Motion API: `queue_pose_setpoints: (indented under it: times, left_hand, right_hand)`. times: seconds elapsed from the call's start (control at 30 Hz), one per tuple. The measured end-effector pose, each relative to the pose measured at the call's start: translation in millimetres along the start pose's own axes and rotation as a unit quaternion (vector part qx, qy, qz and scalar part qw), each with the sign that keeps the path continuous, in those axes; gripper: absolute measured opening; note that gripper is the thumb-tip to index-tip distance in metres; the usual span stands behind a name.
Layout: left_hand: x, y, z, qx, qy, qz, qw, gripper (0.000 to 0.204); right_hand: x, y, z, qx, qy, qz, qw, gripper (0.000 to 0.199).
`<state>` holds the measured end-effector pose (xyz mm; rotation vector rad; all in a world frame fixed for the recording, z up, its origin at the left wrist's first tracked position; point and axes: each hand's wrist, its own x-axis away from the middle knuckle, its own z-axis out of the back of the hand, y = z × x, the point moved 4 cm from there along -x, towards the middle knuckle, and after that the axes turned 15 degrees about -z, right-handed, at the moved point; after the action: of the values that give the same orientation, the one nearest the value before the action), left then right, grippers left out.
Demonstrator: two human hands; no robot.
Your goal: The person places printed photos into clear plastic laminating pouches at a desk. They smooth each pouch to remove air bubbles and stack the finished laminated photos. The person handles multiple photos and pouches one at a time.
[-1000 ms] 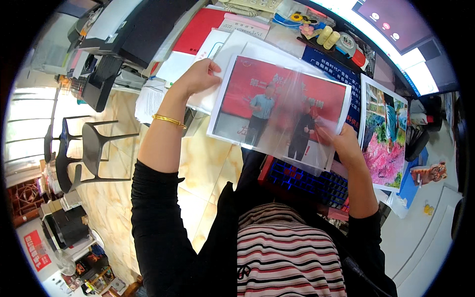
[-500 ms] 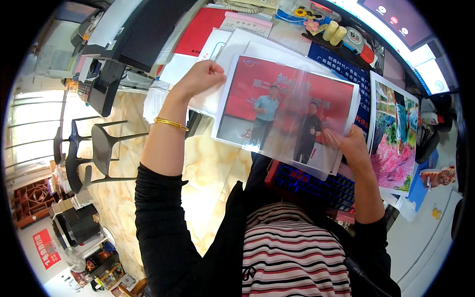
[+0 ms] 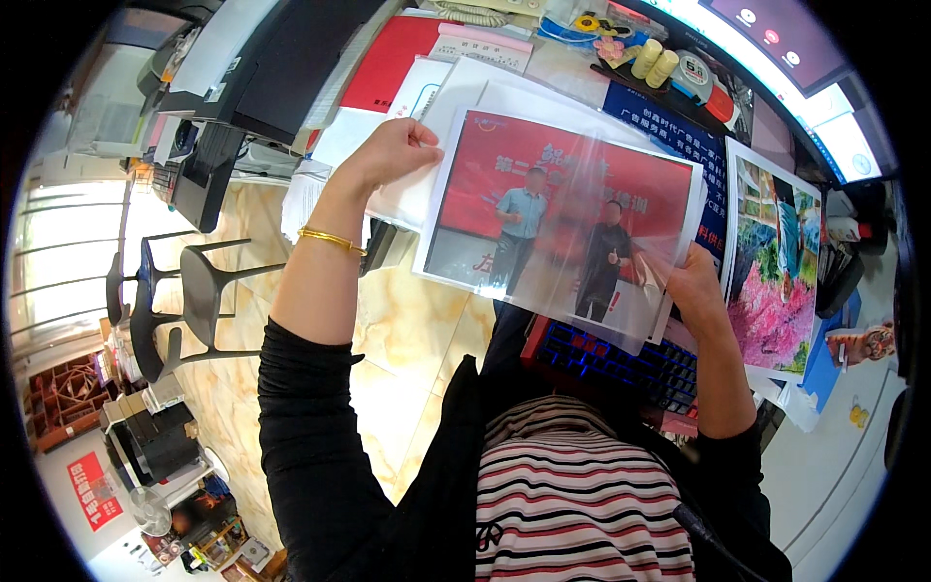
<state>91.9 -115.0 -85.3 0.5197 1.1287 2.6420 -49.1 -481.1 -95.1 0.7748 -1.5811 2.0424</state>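
A large photo print (image 3: 543, 218) shows two people in front of a red backdrop. It is tilted above the desk, with a shiny clear plastic film (image 3: 621, 335) overlapping its middle and right part. My right hand (image 3: 696, 291) grips the right edge of the print together with the film. My left hand (image 3: 393, 155) is closed, its fingertips pinched just beside the print's upper left edge. Whether they hold a film edge is too unclear to tell. White sheets (image 3: 529, 97) lie behind the print.
Below the print sits a backlit keyboard (image 3: 659, 369). A photo of pink blossoms (image 3: 776, 301) lies at right. Beyond are a red folder (image 3: 398, 63), a tape measure (image 3: 693, 73), and a monitor (image 3: 824, 116). A black printer (image 3: 291, 68) stands at upper left; dark chairs (image 3: 199, 291) stand on the floor.
My left forearm has shifted very slightly to the left. The print and both hands are otherwise almost unmoved.
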Motion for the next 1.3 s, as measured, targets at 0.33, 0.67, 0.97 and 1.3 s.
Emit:
queue_pose_setpoints:
  times: [0.33,0.67,0.97,1.3]
  left_hand:
    - [-3,0,2,-0.01,-0.015,0.012,1.0,0.034]
    - [2,2,2,0.025,-0.012,0.013,1.0,0.028]
    - [6,12,-2,0.03,0.019,0.01,0.999,0.032]
    - [0,17,4,-0.043,-0.07,0.044,0.996,0.024]
  right_hand:
    - [-3,2,4,0.043,-0.01,0.004,0.999,0.024]
    - [-3,3,1,-0.018,-0.017,-0.01,1.0,0.024]
    - [-1,2,3,-0.004,0.035,-0.01,0.999,0.025]
    - [-6,5,3,0.004,0.021,-0.014,1.0,0.027]
